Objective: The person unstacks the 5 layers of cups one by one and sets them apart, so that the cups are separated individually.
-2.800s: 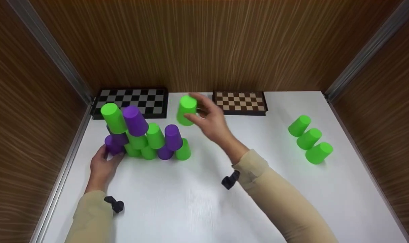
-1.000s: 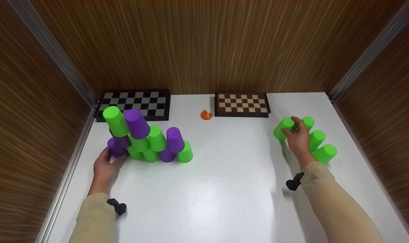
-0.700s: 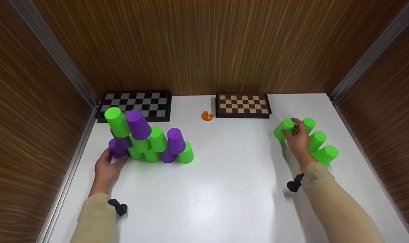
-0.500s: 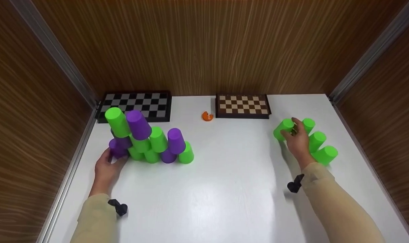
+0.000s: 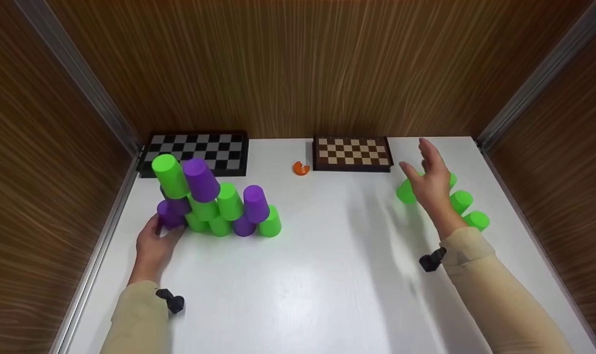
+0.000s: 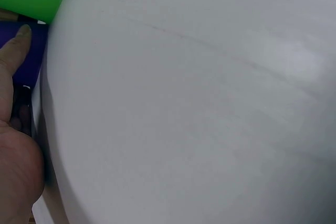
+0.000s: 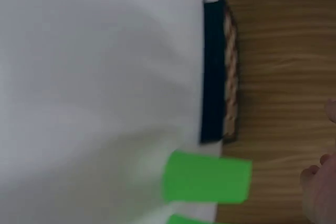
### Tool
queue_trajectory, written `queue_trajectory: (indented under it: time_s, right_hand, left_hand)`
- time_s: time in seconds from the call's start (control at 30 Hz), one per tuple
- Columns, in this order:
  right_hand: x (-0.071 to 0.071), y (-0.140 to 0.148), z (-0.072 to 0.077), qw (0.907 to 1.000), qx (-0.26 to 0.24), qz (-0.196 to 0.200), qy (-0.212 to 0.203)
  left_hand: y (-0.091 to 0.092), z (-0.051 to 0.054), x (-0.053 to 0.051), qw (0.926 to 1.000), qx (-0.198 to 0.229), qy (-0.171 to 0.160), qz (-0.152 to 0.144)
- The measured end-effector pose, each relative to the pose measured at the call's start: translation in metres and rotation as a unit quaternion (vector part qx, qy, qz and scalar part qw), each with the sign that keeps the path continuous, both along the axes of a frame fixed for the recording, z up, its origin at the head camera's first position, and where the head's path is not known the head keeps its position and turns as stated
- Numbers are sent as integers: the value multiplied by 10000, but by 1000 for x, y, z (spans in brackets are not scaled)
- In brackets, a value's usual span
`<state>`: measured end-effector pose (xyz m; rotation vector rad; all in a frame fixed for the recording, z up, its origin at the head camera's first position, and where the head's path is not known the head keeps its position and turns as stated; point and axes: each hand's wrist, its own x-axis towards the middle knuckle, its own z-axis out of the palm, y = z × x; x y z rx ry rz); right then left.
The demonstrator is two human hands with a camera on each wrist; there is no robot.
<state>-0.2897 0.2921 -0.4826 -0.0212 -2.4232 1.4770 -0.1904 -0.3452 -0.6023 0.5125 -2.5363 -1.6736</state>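
Up went the right hand (image 5: 430,184), off a green cup (image 5: 405,192), its fingers wide. The left hand (image 5: 151,248) holds a low purple cup (image 5: 167,214) in the pile (image 5: 230,202). Four green cups (image 5: 461,202) are out on the tabletop (image 5: 302,280); eleven seem left piled.

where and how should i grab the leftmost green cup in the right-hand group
Probably around the upper sidewall of the green cup, thumb and fingers on opposite faces, coming from above and the left. It stands narrow end up with its wall flaring downward, so the upper part should be easiest to span. The other green cups stand to its right, leaving the left side freer.
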Motion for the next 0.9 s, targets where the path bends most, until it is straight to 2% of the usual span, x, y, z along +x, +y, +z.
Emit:
queue_trajectory:
  time_s: [0.07, 0.23, 0.37, 0.5, 0.67, 0.8, 0.9]
  right_hand:
    - [0, -21, 17, 9994, -28, 167, 303]
    - [2, -77, 51, 9945, -162, 744, 713]
    - [5, -129, 78, 9869, -269, 1325, 879]
    - [12, -184, 98, 9759, -446, 1921, 934]
    - [18, -247, 108, 9610, -544, 2510, 1020]
    - [23, -287, 107, 9535, -369, 2850, 913]
    - [27, -310, 101, 9498, -339, 3036, 671]
  left_hand:
    - [0, 0, 1, 10000, -12, -41, -14]
    - [-2, 1, 3, 9999, -62, -112, -38]
    - [-2, 2, 2, 9999, -80, -131, -29]
    - [-1, 2, 0, 9999, -80, -121, -50]
    - [-1, 1, -1, 9999, -52, -86, -88]
    - [-1, 0, -1, 10000, -2, -40, -70]
    - [-1, 0, 0, 10000, 46, 23, -84]
